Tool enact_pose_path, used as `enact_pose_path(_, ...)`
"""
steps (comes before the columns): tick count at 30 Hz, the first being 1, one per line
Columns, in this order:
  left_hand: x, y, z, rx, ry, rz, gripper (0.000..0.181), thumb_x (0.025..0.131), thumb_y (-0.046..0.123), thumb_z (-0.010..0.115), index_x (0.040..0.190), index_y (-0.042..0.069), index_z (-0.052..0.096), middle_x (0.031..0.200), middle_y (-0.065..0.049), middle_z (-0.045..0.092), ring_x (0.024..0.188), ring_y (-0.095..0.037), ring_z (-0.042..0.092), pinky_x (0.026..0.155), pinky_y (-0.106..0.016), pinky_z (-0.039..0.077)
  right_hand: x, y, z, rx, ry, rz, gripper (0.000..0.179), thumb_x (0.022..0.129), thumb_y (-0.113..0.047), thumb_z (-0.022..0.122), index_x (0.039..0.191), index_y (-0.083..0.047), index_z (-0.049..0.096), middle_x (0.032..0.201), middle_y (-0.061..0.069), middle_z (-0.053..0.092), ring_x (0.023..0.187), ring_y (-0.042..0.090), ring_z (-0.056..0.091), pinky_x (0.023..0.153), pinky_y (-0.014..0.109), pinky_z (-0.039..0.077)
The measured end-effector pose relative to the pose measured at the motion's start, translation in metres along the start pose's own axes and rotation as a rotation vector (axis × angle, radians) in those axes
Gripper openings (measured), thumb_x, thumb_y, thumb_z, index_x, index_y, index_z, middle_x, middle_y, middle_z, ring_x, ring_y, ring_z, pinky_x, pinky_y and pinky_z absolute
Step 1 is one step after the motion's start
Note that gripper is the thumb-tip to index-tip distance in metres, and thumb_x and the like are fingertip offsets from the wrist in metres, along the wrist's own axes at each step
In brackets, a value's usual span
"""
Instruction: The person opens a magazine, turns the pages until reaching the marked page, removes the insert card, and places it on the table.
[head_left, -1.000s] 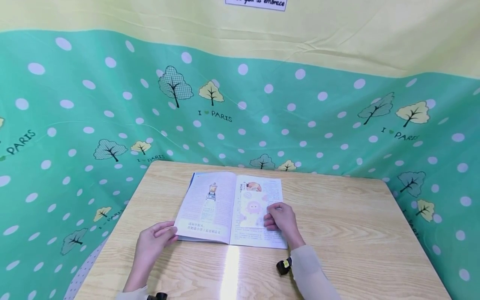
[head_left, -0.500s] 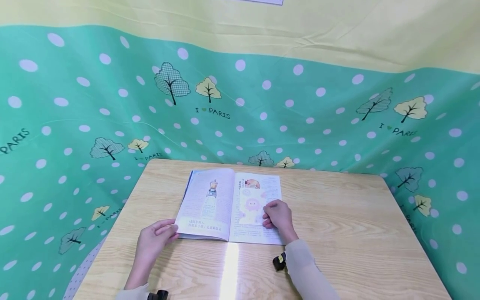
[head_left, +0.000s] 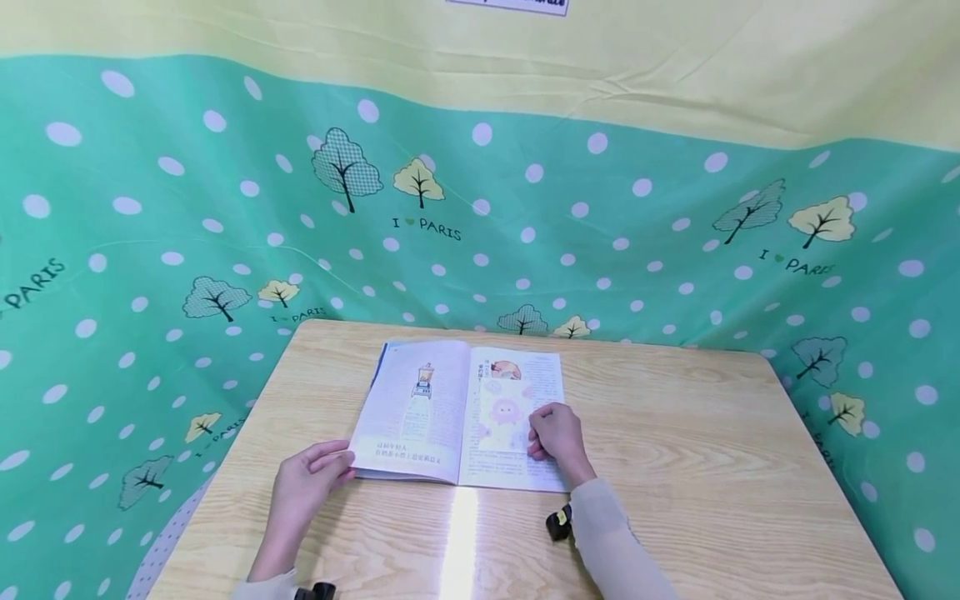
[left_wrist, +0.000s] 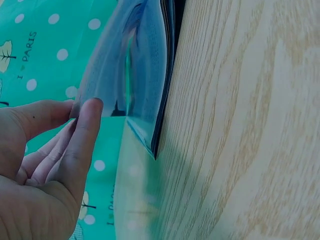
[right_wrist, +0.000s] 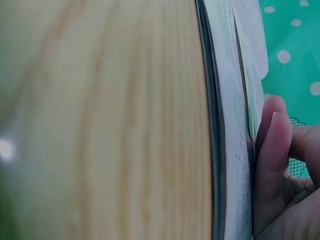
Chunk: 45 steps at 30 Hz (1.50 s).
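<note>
An open magazine point(head_left: 393, 421) lies on the wooden table in the head view, a blender picture on its left page. A pale card point(head_left: 497, 433) with a pink cartoon figure rests flat over the right page. My left hand point(head_left: 303, 483) pinches the lower left corner of the left page; the left wrist view shows thumb and finger on that page point(left_wrist: 102, 85), which bows up from the sheets below. My right hand point(head_left: 557, 437) holds the card's right edge, its fingers curled; in the right wrist view the fingertips point(right_wrist: 275, 107) meet at that edge above the page.
The wooden table point(head_left: 675, 433) extends to both sides of the magazine, with a bright light reflection in front of it. A green and yellow curtain point(head_left: 465, 208) with dots and trees hangs behind and at the sides. A black wrist camera point(head_left: 558, 523) sits at the right sleeve.
The view has shifted slightly with the head. My right hand stays at the card's edge and my left hand keeps hold of the page corner; neither has clearly moved.
</note>
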<state>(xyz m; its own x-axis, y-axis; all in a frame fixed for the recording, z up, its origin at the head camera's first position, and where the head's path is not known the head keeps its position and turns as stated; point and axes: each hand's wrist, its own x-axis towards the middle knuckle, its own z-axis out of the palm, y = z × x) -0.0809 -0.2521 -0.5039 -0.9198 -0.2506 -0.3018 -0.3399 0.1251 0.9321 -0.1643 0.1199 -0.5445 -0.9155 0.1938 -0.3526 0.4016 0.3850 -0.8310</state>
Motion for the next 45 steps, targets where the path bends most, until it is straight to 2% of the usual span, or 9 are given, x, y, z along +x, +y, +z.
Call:
enact_pose_path(6,-0.003,0.0,-0.003,0.109,0.016,0.01,0.038,0.094,0.018,0.072,0.125,-0.004,0.064,0.109,-0.015,0.073,0.088,-0.014,0.071,0.079,-0.026,0.062,-0.003,0.001,-0.002,0.013,-0.001,-0.022,0.011,0.096,-0.007,0.055,0.098,0.001,0.062,0.065,0.01,0.063,0.047,0.018,0.062,0.042,0.03,0.059)
enact_pose_path(11,-0.004,0.001,-0.004,0.188,0.045,0.0,0.04,0.094,0.027,0.072,0.124,0.001,0.067,0.111,-0.012,0.073,0.094,-0.013,0.069,0.077,-0.021,0.06,-0.007,-0.002,-0.002,-0.059,0.053,-0.061,0.012,0.096,-0.012,0.058,0.099,-0.002,0.064,0.067,0.006,0.06,0.049,0.015,0.055,0.039,0.021,0.048)
enact_pose_path(15,-0.004,0.0,-0.004,0.19,0.051,0.003,0.041,0.094,0.029,0.072,0.124,0.001,0.067,0.112,-0.012,0.072,0.097,-0.018,0.069,0.076,-0.02,0.06,-0.008,-0.005,-0.002,-0.115,0.101,-0.095,0.011,0.096,-0.015,0.06,0.098,-0.005,0.064,0.076,0.005,0.058,0.062,0.016,0.054,0.046,0.021,0.042)
enact_pose_path(22,-0.004,0.0,-0.003,0.18,0.059,0.013,0.04,0.095,0.029,0.071,0.124,0.002,0.067,0.113,-0.012,0.072,0.102,-0.024,0.069,0.078,-0.022,0.061,-0.009,-0.007,-0.005,-0.141,0.123,-0.151,0.01,0.095,-0.014,0.06,0.096,-0.005,0.065,0.084,0.005,0.058,0.073,0.018,0.056,0.058,0.025,0.048)
enact_pose_path(32,-0.004,0.002,0.001,0.207,0.049,0.033,0.042,0.095,0.034,0.07,0.125,0.004,0.067,0.116,-0.011,0.071,0.104,-0.019,0.068,0.078,-0.017,0.058,-0.012,-0.008,-0.012,-0.027,0.09,-0.097,0.013,0.097,-0.016,0.06,0.098,-0.005,0.066,0.082,0.007,0.063,0.073,0.019,0.061,0.059,0.025,0.052)
enact_pose_path(34,-0.004,0.002,0.003,0.219,0.039,0.069,0.04,0.096,0.033,0.07,0.124,0.004,0.068,0.116,-0.012,0.071,0.105,-0.02,0.068,0.079,-0.016,0.058,-0.012,-0.007,-0.014,0.006,0.079,-0.088,0.012,0.097,-0.016,0.062,0.098,-0.005,0.067,0.081,0.007,0.063,0.072,0.019,0.06,0.059,0.025,0.051)
enact_pose_path(37,-0.005,0.001,0.01,0.287,0.016,0.176,0.036,0.097,0.03,0.069,0.122,0.004,0.069,0.116,-0.012,0.071,0.107,-0.024,0.068,0.084,-0.021,0.059,-0.012,-0.005,-0.016,0.048,0.065,-0.087,0.011,0.097,-0.015,0.063,0.098,-0.005,0.067,0.08,0.006,0.064,0.072,0.019,0.059,0.059,0.025,0.051)
enact_pose_path(42,-0.011,0.003,0.029,0.534,0.015,0.459,0.036,0.097,0.026,0.07,0.124,0.002,0.067,0.121,-0.018,0.068,0.109,-0.038,0.066,0.092,-0.047,0.059,-0.012,-0.002,-0.018,0.106,0.047,-0.095,0.01,0.097,-0.012,0.064,0.1,-0.003,0.066,0.081,0.007,0.066,0.073,0.019,0.061,0.062,0.027,0.054)
enact_pose_path(45,-0.013,0.004,0.04,0.669,0.034,0.637,0.041,0.094,0.025,0.073,0.126,0.0,0.066,0.125,-0.021,0.066,0.113,-0.042,0.063,0.093,-0.055,0.056,-0.014,-0.001,-0.019,0.125,0.046,-0.097,0.01,0.097,-0.013,0.065,0.1,-0.003,0.066,0.081,0.007,0.068,0.073,0.02,0.063,0.063,0.026,0.055)
